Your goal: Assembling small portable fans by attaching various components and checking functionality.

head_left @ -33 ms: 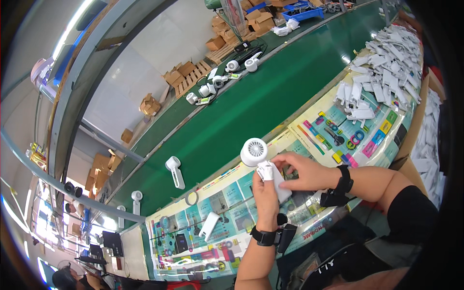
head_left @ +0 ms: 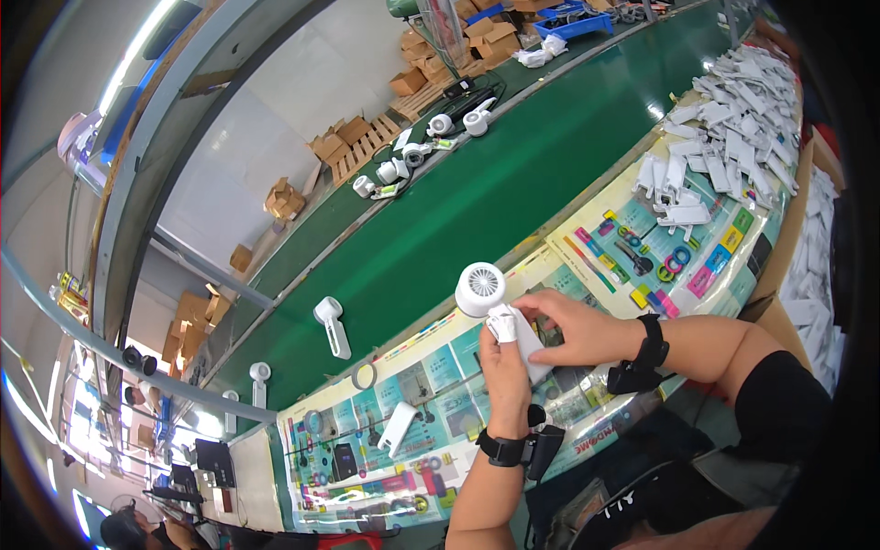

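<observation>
A white handheld fan (head_left: 481,286) is held over the near side of the workbench, its round slotted head pointing away from me and its handle toward me. My left hand (head_left: 504,380) is closed around the handle from the left, and its thumb, in a white wrap, lies on top. On the other side, my right hand (head_left: 582,332) curls its thumb and fingers against the handle's edge. Part of the handle is hidden by my fingers. To the left of my hands lie a white handle cover (head_left: 397,428) and a pale ring (head_left: 364,376).
Beyond the bench runs a green conveyor belt (head_left: 550,174) with a white fan (head_left: 331,325) on it. Several fan units (head_left: 415,154) sit on its far ledge. White plastic covers (head_left: 733,128) are piled at the right, above a cardboard box (head_left: 779,321) holding more white parts.
</observation>
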The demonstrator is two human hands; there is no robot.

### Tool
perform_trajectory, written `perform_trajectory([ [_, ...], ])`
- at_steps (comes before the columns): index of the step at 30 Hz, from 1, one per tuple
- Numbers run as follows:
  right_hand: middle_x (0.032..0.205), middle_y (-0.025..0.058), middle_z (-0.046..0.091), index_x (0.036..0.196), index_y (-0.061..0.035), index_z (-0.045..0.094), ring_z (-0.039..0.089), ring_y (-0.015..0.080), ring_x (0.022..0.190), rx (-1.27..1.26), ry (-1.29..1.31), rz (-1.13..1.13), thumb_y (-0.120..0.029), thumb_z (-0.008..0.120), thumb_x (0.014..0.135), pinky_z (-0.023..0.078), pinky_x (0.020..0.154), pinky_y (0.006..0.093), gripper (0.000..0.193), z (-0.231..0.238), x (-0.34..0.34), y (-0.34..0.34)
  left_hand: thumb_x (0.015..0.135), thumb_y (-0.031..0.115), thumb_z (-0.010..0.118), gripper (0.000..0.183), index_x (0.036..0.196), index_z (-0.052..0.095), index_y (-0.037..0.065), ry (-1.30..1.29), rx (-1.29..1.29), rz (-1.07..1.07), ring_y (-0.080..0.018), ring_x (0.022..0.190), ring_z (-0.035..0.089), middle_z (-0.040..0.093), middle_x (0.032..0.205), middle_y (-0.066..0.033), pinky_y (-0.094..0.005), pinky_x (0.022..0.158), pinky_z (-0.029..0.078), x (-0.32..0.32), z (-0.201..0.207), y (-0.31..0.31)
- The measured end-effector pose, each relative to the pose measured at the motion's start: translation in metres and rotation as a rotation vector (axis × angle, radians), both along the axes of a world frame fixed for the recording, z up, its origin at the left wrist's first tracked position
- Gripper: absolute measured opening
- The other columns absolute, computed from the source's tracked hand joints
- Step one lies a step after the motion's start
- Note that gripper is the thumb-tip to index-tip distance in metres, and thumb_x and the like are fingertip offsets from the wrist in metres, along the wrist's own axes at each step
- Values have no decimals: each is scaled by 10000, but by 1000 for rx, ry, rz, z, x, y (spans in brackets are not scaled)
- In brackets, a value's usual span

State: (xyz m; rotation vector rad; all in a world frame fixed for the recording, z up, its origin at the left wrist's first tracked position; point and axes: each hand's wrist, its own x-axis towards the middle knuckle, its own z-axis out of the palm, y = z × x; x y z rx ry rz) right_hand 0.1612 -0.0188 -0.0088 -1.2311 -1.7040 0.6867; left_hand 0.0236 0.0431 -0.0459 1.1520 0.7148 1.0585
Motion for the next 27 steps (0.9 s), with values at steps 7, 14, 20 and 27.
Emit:
perform_trajectory([
  [7, 1187, 196, 434, 1300, -40, 330, 479, 356, 1051, 131, -79, -121, -78, 637, 706, 400, 919, 383, 669, -10, -4, 3, 929, 251, 483, 352, 1222, 427, 65, 15, -18, -57, -114, 961, 523, 521, 1136, -48, -265, 758, 450, 8, 0, -8],
  [14, 1185, 160, 493, 1270, -57, 399, 485, 332, 1069, 316, -313, -103, 0, 557, 664, 387, 918, 404, 628, -6, 7, 8, 907, 219, 514, 380, 1252, 408, 100, -329, -284, -181, -222, 1151, 463, 476, 1225, -53, -426, 933, 435, 1, 11, -13],
  [20, 1164, 121, 526, 1193, -72, 475, 492, 319, 1053, 275, -308, -221, -80, 579, 711, 382, 901, 409, 494, -6, 3, 7, 920, 250, 486, 342, 1210, 447, 72, -281, -288, -119, -240, 1106, 501, 524, 1167, -76, -440, 932, 432, 6, 12, -19],
  [27, 1145, 131, 524, 1219, -52, 449, 503, 289, 1055, 300, -95, -129, -125, 602, 772, 381, 914, 378, 478, -7, 2, 8, 933, 278, 450, 361, 1213, 447, 50, -476, -561, -102, -259, 1120, 502, 514, 1209, -117, -423, 915, 446, -6, 9, -7],
])
